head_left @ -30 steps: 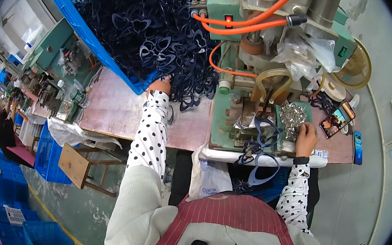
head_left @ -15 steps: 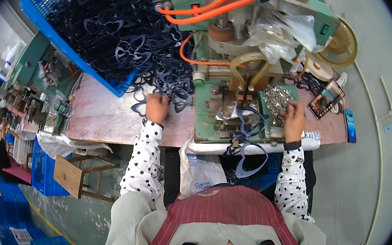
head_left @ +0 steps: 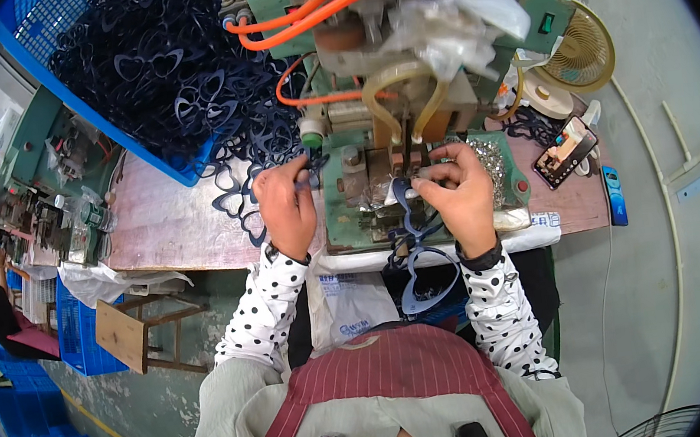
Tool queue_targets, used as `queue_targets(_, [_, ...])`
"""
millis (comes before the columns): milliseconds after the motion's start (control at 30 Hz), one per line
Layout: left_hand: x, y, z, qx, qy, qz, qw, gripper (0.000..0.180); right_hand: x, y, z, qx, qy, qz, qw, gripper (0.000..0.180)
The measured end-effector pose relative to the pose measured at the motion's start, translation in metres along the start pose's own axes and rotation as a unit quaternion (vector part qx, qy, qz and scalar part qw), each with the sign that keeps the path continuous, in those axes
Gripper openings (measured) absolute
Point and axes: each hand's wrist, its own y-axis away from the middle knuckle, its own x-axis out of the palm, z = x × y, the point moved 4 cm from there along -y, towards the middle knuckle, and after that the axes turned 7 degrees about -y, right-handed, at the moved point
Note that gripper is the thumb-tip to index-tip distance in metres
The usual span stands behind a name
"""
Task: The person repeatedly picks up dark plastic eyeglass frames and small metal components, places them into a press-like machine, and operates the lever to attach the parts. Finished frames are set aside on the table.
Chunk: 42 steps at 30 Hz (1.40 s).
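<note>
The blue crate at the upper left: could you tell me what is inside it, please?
The blue crate holds a heap of dark blue heart-shaped frames, some spilling onto the table. Its bottom is covered.

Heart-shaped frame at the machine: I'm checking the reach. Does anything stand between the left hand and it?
Nothing visible does. The left hand is at the green machine's left edge; the heart-shaped frame lies just beyond, under the right hand.

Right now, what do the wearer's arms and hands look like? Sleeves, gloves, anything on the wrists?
Both hands are bare: left hand, right hand. Both arms wear white sleeves with black polka dots. A dark band or cuff circles the right wrist. No gloves show.
</note>
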Motion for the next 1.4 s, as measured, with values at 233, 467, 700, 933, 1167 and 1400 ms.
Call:
queue_targets(233, [-0.019, -0.001, -0.063, 0.197, 0.100, 0.020, 0.975, 0.042, 0.016, -0.002, 0.001, -0.025, -0.100, -0.027, 0.994, 0.049])
queue_targets(467, [0.001, 0.014, -0.106, 0.323, 0.267, 0.139, 0.897, 0.036, -0.043, -0.018, -0.019, -0.129, 0.123, -0.154, 0.972, 0.043])
queue_targets(700, [0.012, 0.016, -0.105, 0.298, 0.300, 0.159, 0.892, 0.043, -0.120, -0.021, -0.112, -0.065, 0.359, -0.190, 0.911, 0.037])
queue_targets(933, [0.014, 0.020, -0.102, 0.292, 0.306, 0.152, 0.893, 0.043, -0.095, -0.010, -0.093, -0.141, 0.521, -0.123, 0.833, 0.024])
queue_targets(1167, [0.006, 0.027, -0.075, 0.363, 0.166, 0.054, 0.915, 0.041, -0.115, -0.018, -0.110, -0.172, 0.354, -0.168, 0.904, 0.012])
queue_targets(1400, [0.078, 0.022, 0.147, -0.276, -0.313, 0.042, 0.908, 0.045, -0.115, -0.018, -0.114, -0.124, 0.312, -0.197, 0.921, 0.011])
